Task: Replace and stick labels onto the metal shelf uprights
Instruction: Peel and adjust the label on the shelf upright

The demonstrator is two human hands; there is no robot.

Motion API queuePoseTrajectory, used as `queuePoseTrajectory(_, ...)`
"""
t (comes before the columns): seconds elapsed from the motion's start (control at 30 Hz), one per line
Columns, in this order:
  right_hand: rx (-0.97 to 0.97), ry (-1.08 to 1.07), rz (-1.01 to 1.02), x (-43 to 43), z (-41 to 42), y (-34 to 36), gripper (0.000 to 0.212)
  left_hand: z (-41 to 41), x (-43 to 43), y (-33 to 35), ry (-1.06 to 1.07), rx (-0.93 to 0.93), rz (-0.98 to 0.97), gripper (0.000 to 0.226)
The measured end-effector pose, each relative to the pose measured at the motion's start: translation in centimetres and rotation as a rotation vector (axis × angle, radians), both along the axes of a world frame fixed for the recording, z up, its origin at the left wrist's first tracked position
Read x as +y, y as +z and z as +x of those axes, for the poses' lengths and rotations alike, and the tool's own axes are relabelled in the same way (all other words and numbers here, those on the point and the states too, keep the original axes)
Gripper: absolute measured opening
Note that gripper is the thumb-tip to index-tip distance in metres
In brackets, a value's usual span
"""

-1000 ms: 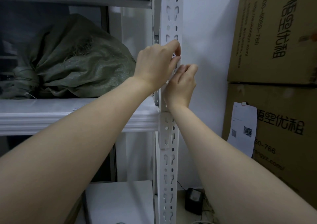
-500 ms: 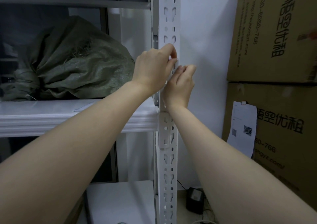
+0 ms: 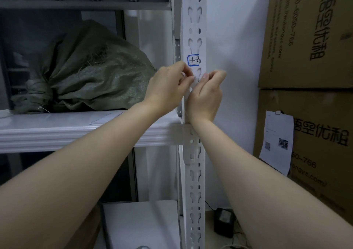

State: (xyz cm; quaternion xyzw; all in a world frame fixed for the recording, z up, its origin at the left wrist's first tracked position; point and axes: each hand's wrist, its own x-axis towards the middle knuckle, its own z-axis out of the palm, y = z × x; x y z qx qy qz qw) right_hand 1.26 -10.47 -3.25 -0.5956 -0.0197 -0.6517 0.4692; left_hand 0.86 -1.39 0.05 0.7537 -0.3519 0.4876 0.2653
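Green sack (image 3: 91,73) on shelf (image 3: 76,130), contents perhaps straw.

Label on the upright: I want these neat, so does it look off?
Slightly. The blue-bordered label sits off-centre on the upright; its right border is not visible, and it covers part of a slot.

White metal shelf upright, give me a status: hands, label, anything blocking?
Left hand and right hand pinched together just below the blue-bordered white label. Label marked 1-8, stuck on white slotted metal upright. What the fingers hold: cannot tell. Nothing blocking.
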Motion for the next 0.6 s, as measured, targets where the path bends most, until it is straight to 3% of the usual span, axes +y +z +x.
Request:
queuePoseTrajectory(0.23,-0.237,-0.176,-0.09,-0.2,0.4,0.0,0.008,-0.4,0.2,0.6,-0.316,0.228,-0.211,0.009)
queuePoseTrajectory(0.43,-0.207,-0.125,-0.077,0.1,-0.5,0.6,0.021,-0.8,0.6,1.0,-0.386,0.296,-0.193,0.009)
queuePoseTrajectory(0.6,-0.159,-0.06,-0.026,0.6,-2.1,1.2,0.013,-2.4,1.3,1.7,-0.388,0.341,-0.194,0.006)
